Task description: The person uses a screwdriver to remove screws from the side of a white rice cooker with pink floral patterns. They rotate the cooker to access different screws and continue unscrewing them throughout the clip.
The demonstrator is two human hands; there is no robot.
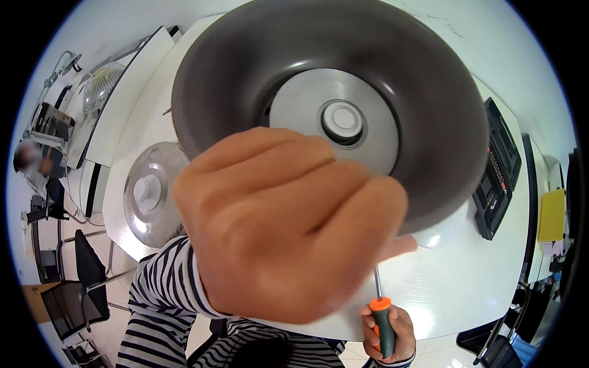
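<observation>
Looking down, we see a white table (466,288) that fills most of the view, its near edge curving just above our striped sleeves (162,288). Our left hand (288,227) is raised close to the camera, fingers curled shut around the lower rim of a large dark grey bowl-shaped pan (245,67), held tilted so its underside faces us. A round silver metal plate (368,129) with a raised hub (342,120) sits at the middle of that underside.

Below the pan and right of the left hand, our right hand (392,334) is wrapped tight around the grey-and-orange handle of a screwdriver (383,322); its thin shaft points up toward the pan's lower rim. We cannot tell whether the tip touches anything.

Left of the pan, a shiny domed metal lid (150,196) lies on the table near its left edge. Right of the pan, an open black tool case (500,165) lies near the table's right edge, well apart from both hands. The table stretch below the pan, beside the screwdriver, is bare white.

Beyond the table's left edge lie a pale floor, a black chair (86,270), another white desk (132,86) with a fan (101,83) beside it, and a seated person (34,159) far off.
</observation>
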